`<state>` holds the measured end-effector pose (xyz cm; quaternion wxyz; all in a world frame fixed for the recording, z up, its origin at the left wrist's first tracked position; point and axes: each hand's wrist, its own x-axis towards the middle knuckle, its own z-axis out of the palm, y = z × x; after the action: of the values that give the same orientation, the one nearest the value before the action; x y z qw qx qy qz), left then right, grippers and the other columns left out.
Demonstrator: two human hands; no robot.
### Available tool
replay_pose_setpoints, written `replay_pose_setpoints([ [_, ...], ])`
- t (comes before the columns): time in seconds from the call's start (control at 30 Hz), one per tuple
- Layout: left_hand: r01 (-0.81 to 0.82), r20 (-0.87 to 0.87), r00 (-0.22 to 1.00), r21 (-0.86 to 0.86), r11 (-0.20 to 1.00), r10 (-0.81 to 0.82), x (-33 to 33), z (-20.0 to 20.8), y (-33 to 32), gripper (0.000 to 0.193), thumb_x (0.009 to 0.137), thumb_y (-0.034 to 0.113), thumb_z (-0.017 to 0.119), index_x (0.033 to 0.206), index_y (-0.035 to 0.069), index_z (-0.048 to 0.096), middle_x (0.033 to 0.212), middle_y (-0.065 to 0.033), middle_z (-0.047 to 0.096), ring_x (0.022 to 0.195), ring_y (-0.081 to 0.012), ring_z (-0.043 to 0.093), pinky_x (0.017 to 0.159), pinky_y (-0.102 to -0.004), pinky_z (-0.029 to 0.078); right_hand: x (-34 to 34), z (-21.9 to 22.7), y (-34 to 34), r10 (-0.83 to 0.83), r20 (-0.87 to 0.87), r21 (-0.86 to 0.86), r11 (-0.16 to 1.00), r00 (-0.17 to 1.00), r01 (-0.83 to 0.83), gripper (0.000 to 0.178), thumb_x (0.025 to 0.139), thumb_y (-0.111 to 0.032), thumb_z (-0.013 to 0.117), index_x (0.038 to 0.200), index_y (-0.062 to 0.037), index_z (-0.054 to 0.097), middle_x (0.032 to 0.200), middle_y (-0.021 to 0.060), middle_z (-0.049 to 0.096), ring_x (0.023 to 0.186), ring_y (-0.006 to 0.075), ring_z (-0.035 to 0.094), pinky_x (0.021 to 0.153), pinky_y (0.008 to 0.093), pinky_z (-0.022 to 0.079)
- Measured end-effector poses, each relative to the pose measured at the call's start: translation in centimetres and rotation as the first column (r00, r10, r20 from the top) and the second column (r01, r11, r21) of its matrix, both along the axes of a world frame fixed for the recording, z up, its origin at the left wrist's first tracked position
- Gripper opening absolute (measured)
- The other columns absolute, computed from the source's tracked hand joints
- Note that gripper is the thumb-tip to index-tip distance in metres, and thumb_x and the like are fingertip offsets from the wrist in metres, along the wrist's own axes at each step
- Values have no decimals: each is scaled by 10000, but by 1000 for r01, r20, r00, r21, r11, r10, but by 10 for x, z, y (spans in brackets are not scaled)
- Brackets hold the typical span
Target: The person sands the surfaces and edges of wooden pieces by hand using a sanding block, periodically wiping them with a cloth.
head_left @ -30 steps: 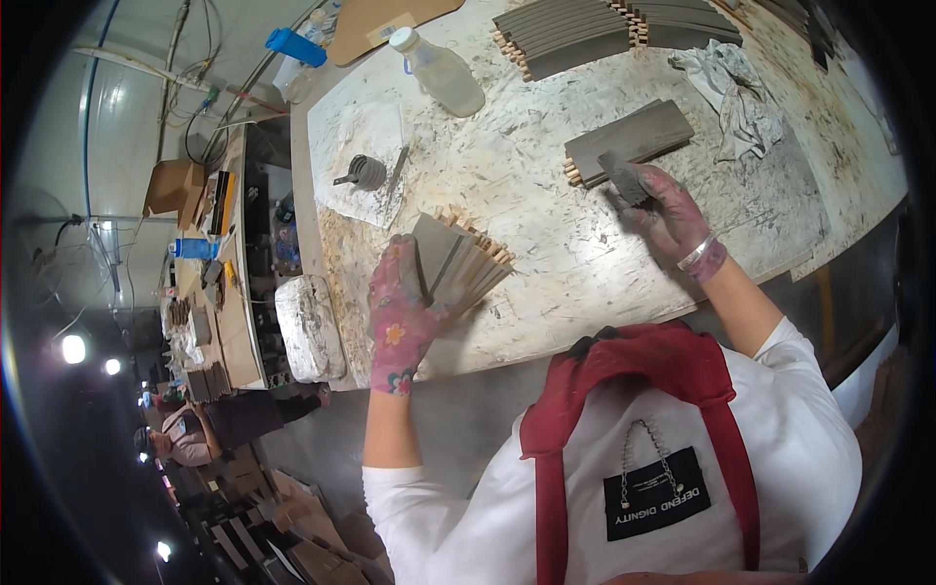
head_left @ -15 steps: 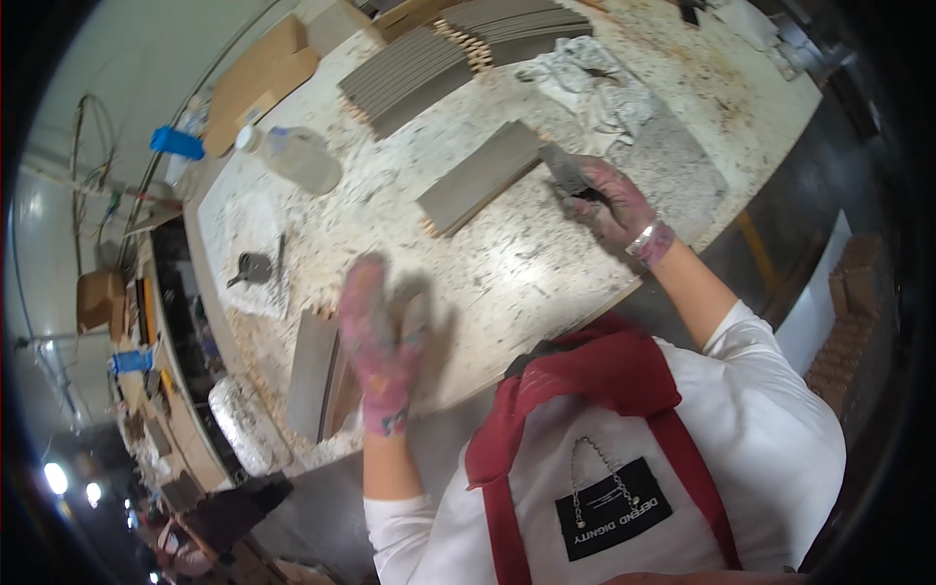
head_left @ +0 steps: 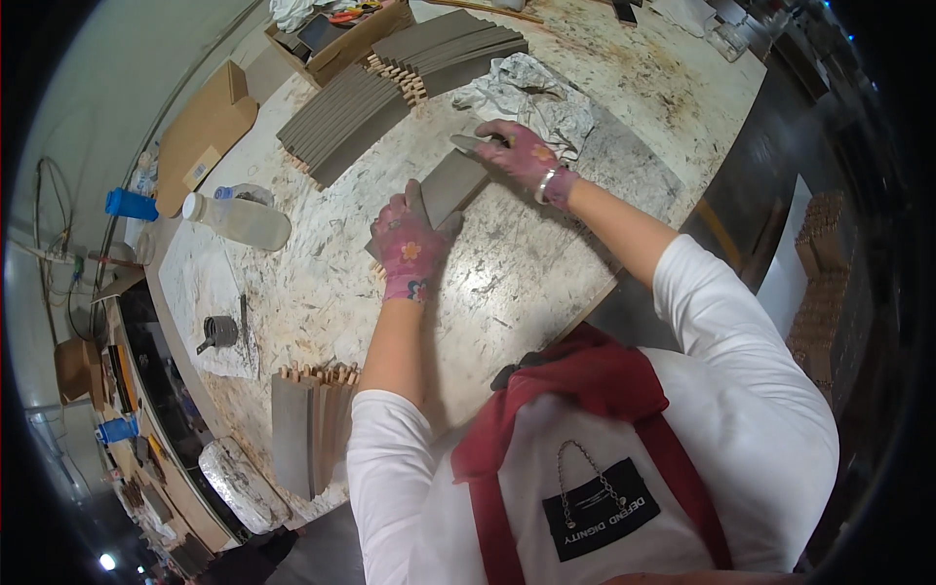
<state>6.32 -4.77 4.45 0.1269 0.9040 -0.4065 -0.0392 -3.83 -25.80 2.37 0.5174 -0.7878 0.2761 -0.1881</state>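
Note:
A flat grey wooden slat lies slanted on the worktable in front of me. My left hand, in a stained pink glove, grips its near-left end, thumb and fingers on either side. Small pale pegs stick out beside that hand. My right hand, in a matching glove, is at the slat's far end, fingers bent around a thin grey pad whose kind I cannot make out. Beyond are rows of similar grey slats with pale pegs at their ends. More pegged slats stand to the left of my left forearm.
A crumpled white cloth lies past my right hand. At the left are a cloudy plastic bottle, a dark round container on white paper and a foil-wrapped block. A cardboard box with tools stands at the back.
My left hand has moved forward and taken hold of the slat's near end. My right hand has shifted left onto the slat's far end. The view has turned somewhat.

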Motion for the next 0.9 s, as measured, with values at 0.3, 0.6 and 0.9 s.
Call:
replay_pose_setpoints([
  [0.3, -10, -41, 999, 50, 999, 12, 3, 3, -2, 871, 797, 520, 772, 1459, 43, 467, 1260, -166, 597, 1196, -330, 564, 1030, -468, 434, -27, 27, 17, 75, -249, -214, 968, 965, -131, 425, 892, -404, 708, 1136, -56, 687, 1117, 150, 629, 1043, 299, 632, 939, 377, 493],
  [0.6, 254, 296, 938, -230, 940, -181, -31, -31, 1, 723, 856, 431, 700, 1435, 47, 502, 1460, -191, 502, 1363, -377, 445, 1186, -552, 256, -35, 53, 25, 338, 53, -262, 913, 940, -313, 325, 935, -265, 696, 1199, -76, 679, 1109, 137, 651, 1089, 294, 612, 962, 382, 482],
  [0.9, 79, -23, 996, -319, 944, -91, -42, -71, -5, 617, 931, 400, 607, 1454, 95, 488, 1452, -138, 524, 1355, -296, 477, 1156, -451, 338, 70, 62, 127, 668, -547, -455, 268, 504, -849, 296, 862, -161, 661, 1152, -202, 696, 1159, 128, 626, 1095, 329, 628, 917, 425, 517],
])
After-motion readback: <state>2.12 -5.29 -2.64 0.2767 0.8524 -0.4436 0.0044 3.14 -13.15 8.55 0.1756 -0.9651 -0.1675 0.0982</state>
